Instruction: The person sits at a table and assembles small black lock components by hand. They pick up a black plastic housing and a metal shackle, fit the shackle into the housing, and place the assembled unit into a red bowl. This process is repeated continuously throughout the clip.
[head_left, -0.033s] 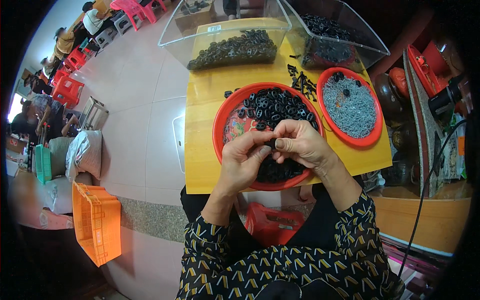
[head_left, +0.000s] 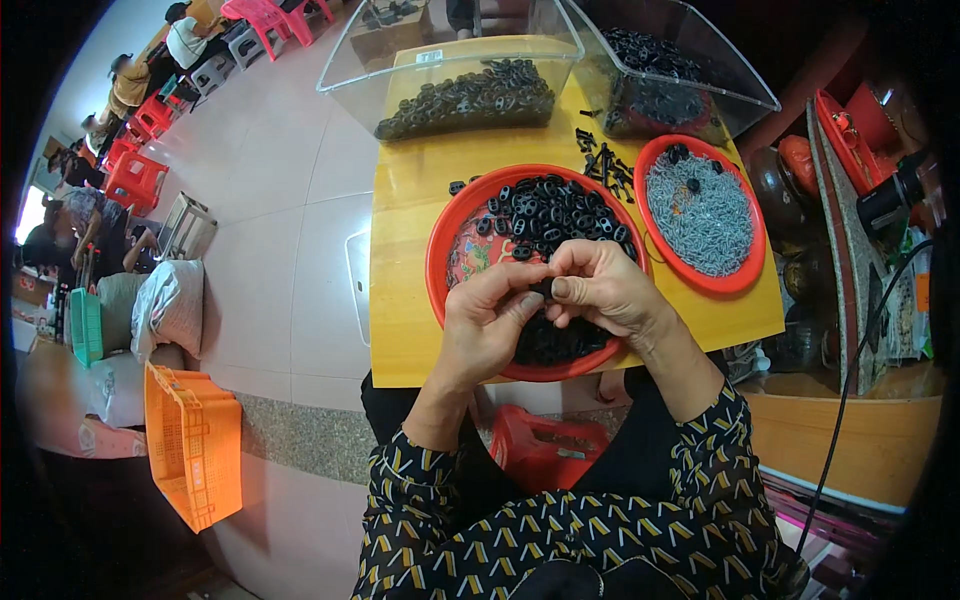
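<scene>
small black part (head_left: 543,290) mostly hidden between fingertips, red stool (head_left: 545,450) partly under forearms

Small white rectangular label (head_left: 429,57) stuck on the far wall of the left clear plastic bin (head_left: 400,70), at the back of the yellow table (head_left: 400,300). Bulging grey-white sacks (head_left: 170,305) on the floor far left, beside an orange crate (head_left: 190,445). No signs or screens visible.
</scene>
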